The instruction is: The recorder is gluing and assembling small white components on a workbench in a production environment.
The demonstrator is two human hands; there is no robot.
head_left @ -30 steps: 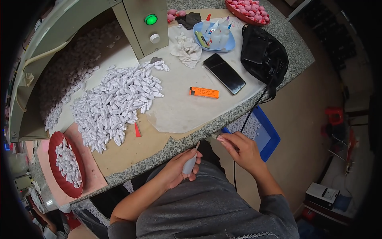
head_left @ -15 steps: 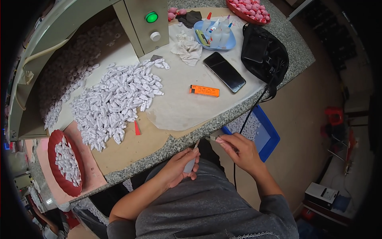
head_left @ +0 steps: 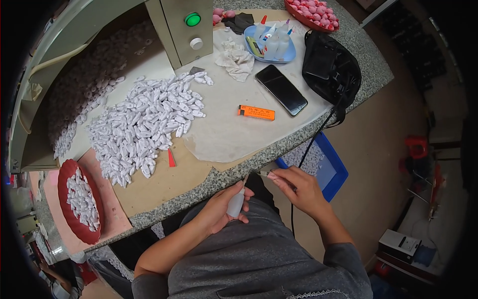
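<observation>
My left hand [head_left: 221, 205] is closed around a small translucent white squeeze bottle [head_left: 235, 205], its narrow tip pointing up toward the counter's front edge. To the right of it, my right hand [head_left: 301, 190] pinches a small, flat, greyish piece [head_left: 264, 173] between thumb and fingers. Its exact kind is too small to make out. The piece is close to the bottle's tip, with a gap between them. Both hands are in front of the granite counter edge, over my lap.
A heap of small white plastic pieces [head_left: 142, 127] spreads before a grey machine housing [head_left: 186, 45]. Nearby are a red dish [head_left: 66, 219], an orange lighter [head_left: 256, 112], a phone [head_left: 282, 89], a blue tray of bottles [head_left: 284, 59] and a black bag [head_left: 343, 65]. Below stands a blue bin [head_left: 338, 182].
My left hand has turned slightly, and more of the squeeze bottle shows. The right hand stays nearly in place with its small piece. The whole view has shifted a little.
</observation>
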